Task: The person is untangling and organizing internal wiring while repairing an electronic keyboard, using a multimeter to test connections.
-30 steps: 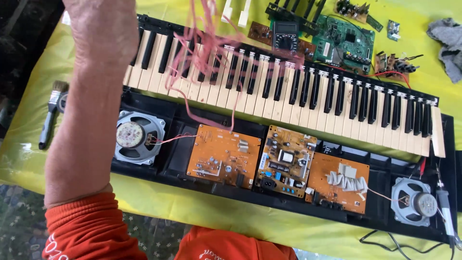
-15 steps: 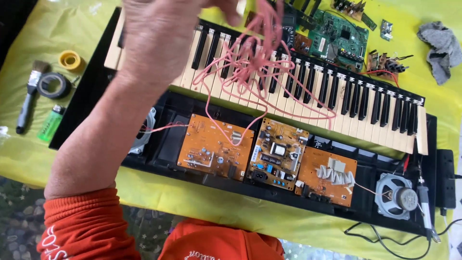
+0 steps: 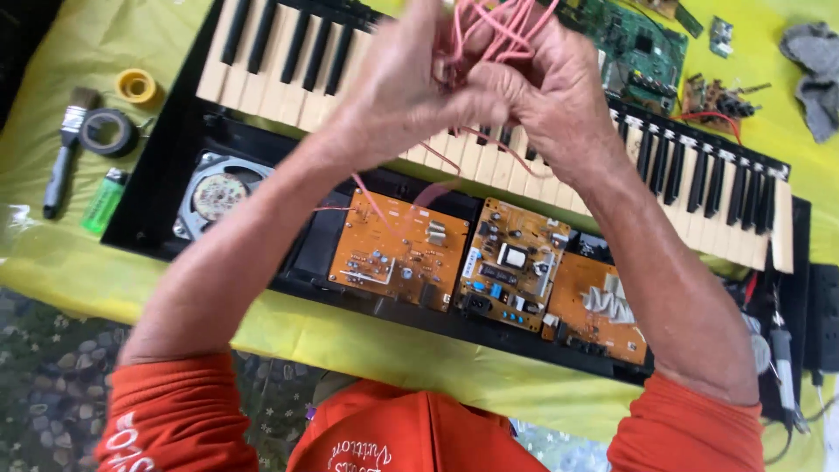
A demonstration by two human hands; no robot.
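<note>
- Left hand (image 3: pixel 406 92) and right hand (image 3: pixel 555 96) raised together above the opened keyboard (image 3: pixel 262 52), fingers closed on a tangle of pink wires (image 3: pixel 498 31).
- Wire bundle bunched between both hands; loose strands hanging down toward the orange circuit board (image 3: pixel 398 249).
- Round speaker (image 3: pixel 218 194) left of that board, inside the black casing.
- Brush (image 3: pixel 65 149), tape rolls (image 3: pixel 109 131) and green lighter (image 3: pixel 103 201) lying on the yellow-covered bench (image 3: pixel 52 253), left of the keyboard.
</note>
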